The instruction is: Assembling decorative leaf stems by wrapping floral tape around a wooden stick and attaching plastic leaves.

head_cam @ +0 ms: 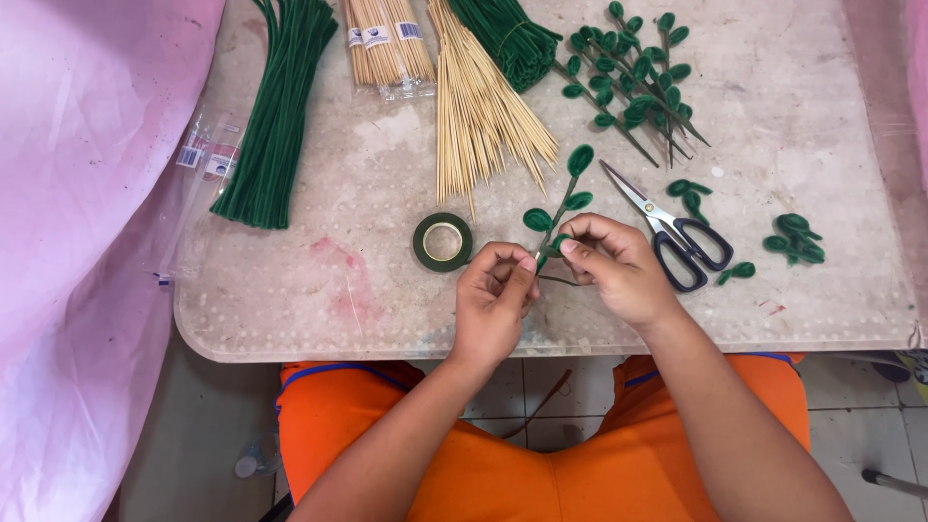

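One scissors (677, 237), one tape roll (443, 242)

Fuzzy green pipe-cleaner stem (559, 211), matt wooden skewers (478, 111), shiny metal scissors (667, 227)

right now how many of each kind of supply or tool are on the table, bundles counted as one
green pipe cleaner bundles: 2
bamboo skewer lots: 2
floral tape roll: 1
scissors: 1
pile of finished leaf stems: 1
leaf stem held in left hand and right hand: 1
total: 8

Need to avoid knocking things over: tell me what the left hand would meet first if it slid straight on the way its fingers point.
Likely the leafy stem that the left hand already pinches, then the right hand; depth is unclear.
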